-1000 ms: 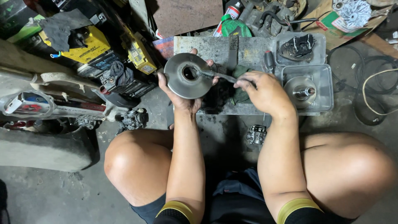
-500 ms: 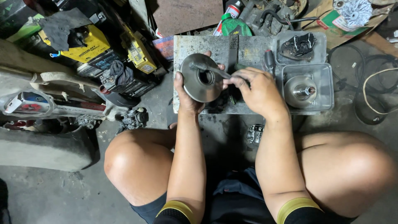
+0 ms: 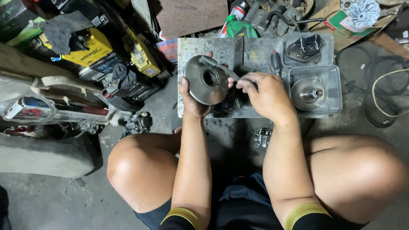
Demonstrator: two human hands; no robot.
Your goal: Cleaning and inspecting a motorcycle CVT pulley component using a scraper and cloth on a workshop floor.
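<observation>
Above a grimy metal counter point(image 3: 255, 51) set on a workshop floor, a squatting person's left hand point(image 3: 192, 96) grips a round metal disc point(image 3: 207, 79) with a central hole, the fingers curled around its rim from behind and the face tilted toward the camera. The right hand point(image 3: 265, 91), at 3 o'clock of the disc, pinches the handle of a small brush point(image 3: 217, 67), fingers closed tight on it, with the bristles resting on the disc's upper edge at about 12 o'clock. On the counter at 3 o'clock of the right hand sits a clear plastic tray point(image 3: 335, 91) holding a cone-shaped metal part point(image 3: 307, 93); a second tray point(image 3: 330, 40) at 1 o'clock holds a dark part. Yellow boxes point(image 3: 91, 47) (stacked among rags and clutter) lie at 10 o'clock of the disc. A small carburettor-like part point(image 3: 136, 122) rests on the floor by the left knee.
</observation>
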